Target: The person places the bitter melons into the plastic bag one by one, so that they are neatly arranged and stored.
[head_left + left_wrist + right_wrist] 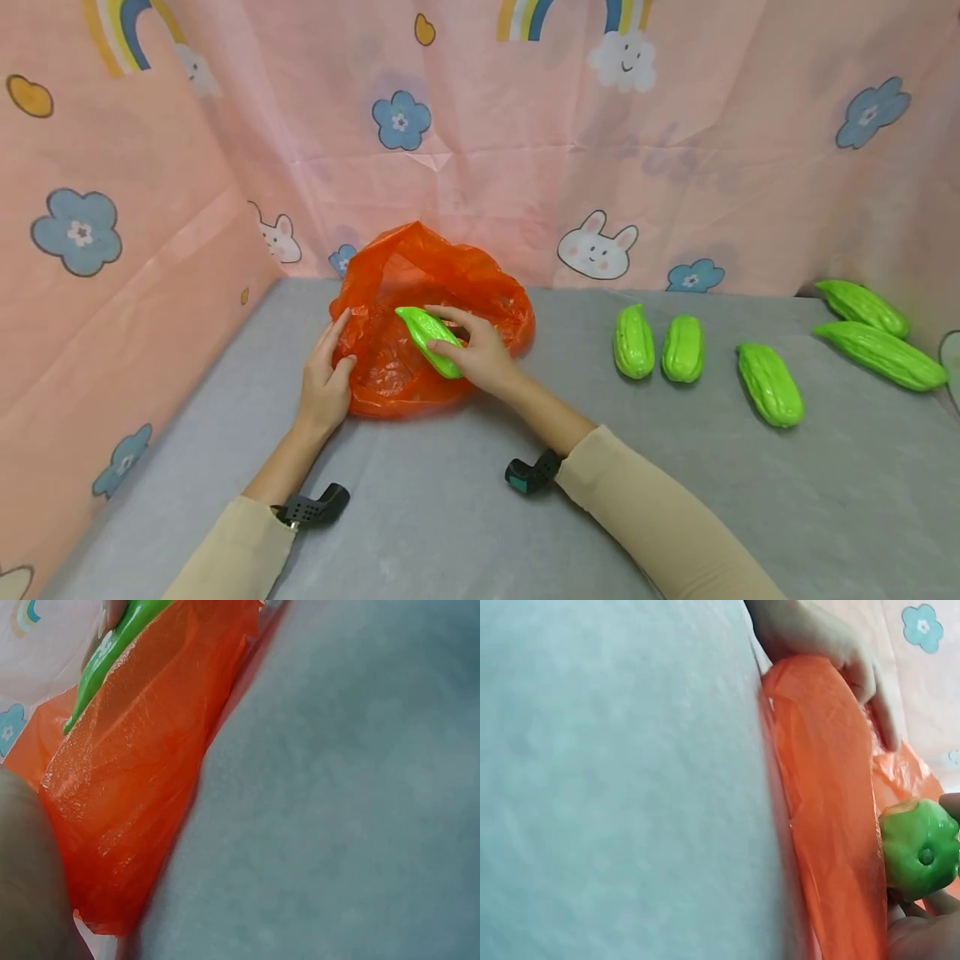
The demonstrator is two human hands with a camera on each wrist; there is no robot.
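An orange plastic bag (390,379) lies with its mouth spread, its back edge standing up. At its left rim, my left hand (324,387) holds the plastic between thumb and fingers. Over the bag's mouth, my right hand (480,350) grips a bright green bitter melon (426,333), thumb on the near side, pointed tip toward the far left. From the right wrist, the blunt stem end of this bitter melon (922,851) shows beside the bag wall (829,787). The left wrist view catches its tip (105,664) behind the orange plastic (142,772).
Several more bitter melons lie on the grey table to the right: a close pair (633,342), one (770,385) farther right, and two by the right wall, the nearer one (881,354) angled. A pink printed cloth (487,125) walls the back and sides.
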